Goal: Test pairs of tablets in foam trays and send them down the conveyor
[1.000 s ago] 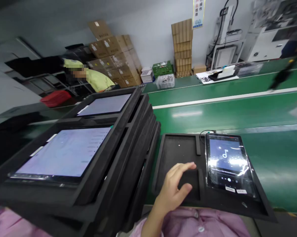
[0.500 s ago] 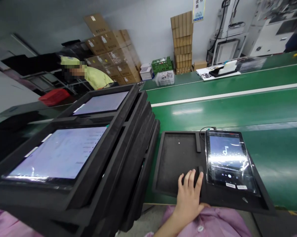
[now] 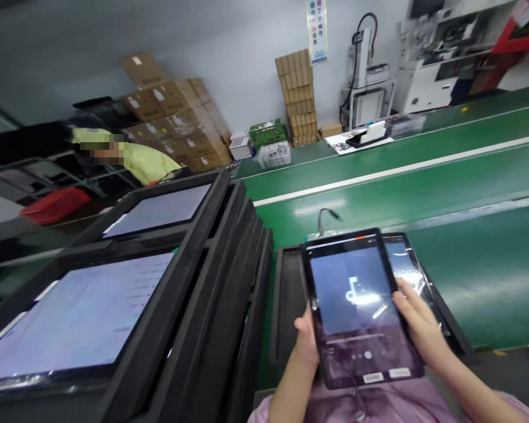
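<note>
Head view: just R of the black stack (image 3: 222, 282), someone in a pink shirt (image 3: 378, 405) is holding a tablet (image 3: 352, 308) up w/ both hands. The L hand (image 3: 307, 339) is gripping its L edge; the R hand (image 3: 418, 320) is clamping its R edge, so the hands are sitting apart w/ the tablet btwn. Its lit screen is facing the holder & showing a music note (image 3: 353, 288), w/ 2 white labels (image 3: 373, 378) near the bottom.

Below it, also R of the stack, a tray (image 3: 286, 305) is lying on the green belt (image 3: 488, 258). A 2nd tablet (image 3: 398, 249) is resting in the tray's R part, partly hidden; can't tell if the R hand's touching it. A cable (image 3: 320, 222) is poking up behind the held one.

Atop the stack, a near screen (image 3: 81, 314) & a far screen (image 3: 162, 208) are glowing. Beyond the stack, a co-worker (image 3: 147, 161) in yellow is leaning, boxes (image 3: 194, 126) are standing behind, a red bin (image 3: 55, 205) is sitting farther L & a green crate (image 3: 266, 135) farther R.
</note>
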Tool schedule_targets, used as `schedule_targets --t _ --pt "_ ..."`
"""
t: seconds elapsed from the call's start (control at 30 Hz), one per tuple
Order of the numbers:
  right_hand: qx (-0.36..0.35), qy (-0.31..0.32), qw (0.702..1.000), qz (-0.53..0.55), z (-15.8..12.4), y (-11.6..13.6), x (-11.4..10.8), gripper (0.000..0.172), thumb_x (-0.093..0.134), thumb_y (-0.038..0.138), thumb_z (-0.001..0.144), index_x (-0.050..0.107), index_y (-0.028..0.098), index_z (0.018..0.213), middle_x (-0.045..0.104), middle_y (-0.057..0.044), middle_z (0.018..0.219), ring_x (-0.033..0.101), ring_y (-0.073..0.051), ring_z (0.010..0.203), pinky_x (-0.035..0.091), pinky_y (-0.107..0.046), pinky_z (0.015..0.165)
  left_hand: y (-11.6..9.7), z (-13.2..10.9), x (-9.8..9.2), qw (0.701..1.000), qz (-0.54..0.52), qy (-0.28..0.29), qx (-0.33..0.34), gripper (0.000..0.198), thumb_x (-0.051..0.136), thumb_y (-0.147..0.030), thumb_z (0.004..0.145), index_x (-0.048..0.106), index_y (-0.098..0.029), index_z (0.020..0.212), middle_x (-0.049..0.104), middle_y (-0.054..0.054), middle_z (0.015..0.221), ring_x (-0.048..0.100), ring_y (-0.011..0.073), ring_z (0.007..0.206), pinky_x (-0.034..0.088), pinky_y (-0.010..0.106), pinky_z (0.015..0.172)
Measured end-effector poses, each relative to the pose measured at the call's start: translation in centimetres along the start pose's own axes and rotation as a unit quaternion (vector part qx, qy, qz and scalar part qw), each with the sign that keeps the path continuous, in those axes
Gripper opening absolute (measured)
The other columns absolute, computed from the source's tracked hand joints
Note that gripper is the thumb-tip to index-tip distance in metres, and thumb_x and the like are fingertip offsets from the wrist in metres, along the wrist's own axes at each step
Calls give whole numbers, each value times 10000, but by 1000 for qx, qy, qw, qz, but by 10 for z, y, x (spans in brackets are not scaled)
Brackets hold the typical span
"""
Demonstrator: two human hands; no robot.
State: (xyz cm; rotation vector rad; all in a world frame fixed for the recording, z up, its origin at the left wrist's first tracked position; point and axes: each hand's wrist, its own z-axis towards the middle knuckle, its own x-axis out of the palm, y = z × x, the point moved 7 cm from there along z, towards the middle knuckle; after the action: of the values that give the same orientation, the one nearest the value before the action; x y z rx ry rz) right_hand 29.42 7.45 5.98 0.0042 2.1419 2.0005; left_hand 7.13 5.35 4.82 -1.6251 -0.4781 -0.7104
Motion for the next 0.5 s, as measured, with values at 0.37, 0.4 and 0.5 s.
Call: schedule_targets --t 0.37,0.4,0.5 --pt "-209 228 915 -258 82 135 113 391 620 541 867 743 178 791 683 -96 809 605 -257 868 461 -382 838 14 -28 -59 980 41 -197 -5 823 842 -701 517 703 -193 1149 761 133 1084 696 355 1075 533 477 1002" --pt "-126 300 921 -213 90 127 134 394 656 495 858 706 161 654 631 -62 646 594 -212 741 464 -330 764 19 -28 -61 975 42 -217 -16 840 822 -732 510 709 -189 1142 759 139 1090 685 362 1102 528 477 1011" --pt "9 359 928 -99 111 109 175 412 682 360 865 630 136 523 517 -10 462 510 -125 522 448 -255 607 34 -28 -74 957 39 -281 -67 802 752 -781 560 733 -152 1056 761 167 1070 676 361 1130 532 465 1008"
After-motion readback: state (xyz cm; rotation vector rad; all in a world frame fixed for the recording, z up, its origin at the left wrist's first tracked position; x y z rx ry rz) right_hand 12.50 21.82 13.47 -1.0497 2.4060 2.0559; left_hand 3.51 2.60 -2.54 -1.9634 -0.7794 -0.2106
